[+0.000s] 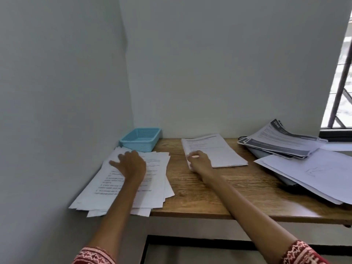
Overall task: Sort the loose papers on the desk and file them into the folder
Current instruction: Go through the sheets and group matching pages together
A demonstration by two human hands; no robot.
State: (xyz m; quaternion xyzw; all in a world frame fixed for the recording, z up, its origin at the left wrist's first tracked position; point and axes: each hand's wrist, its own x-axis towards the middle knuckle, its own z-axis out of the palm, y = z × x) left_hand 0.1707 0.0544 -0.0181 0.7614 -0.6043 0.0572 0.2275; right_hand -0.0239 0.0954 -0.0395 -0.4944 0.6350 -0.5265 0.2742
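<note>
The left hand (131, 164) lies flat, fingers spread, on the fanned loose papers (133, 187) overhanging the counter's (200, 191) near-left edge. The right hand (200, 161) pinches the neat stack's (215, 151) left edge. No folder is clearly visible. Best square the fanned sheets inward; bare wood between the piles gives room.

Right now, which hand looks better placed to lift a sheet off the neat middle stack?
The right hand, probably: its fingers already curl at the middle stack's near-left corner. The left hand lies spread on the messy pile.
</note>
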